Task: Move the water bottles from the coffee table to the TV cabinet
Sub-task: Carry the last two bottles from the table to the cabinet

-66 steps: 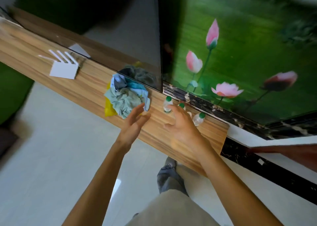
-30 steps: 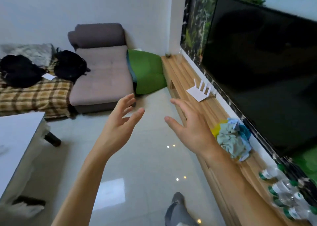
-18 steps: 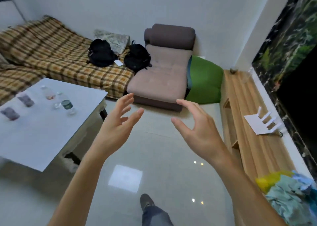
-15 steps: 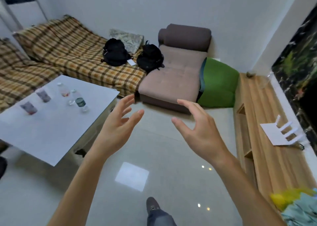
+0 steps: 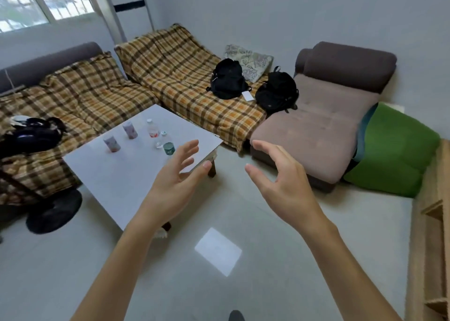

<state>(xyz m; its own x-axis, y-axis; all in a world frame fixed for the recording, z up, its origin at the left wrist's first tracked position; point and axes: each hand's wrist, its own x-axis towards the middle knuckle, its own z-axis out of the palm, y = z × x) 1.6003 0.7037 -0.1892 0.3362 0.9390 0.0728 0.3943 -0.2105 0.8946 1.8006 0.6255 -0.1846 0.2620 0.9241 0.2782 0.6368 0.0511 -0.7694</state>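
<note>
Two water bottles [image 5: 160, 135] remain on the counter [image 5: 126, 174] at ten o'clock; both hands [image 5: 174, 186] spread open, carrying nothing.

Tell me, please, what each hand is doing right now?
Left hand: open, holding nothing.
Right hand: open, holding nothing.
</note>
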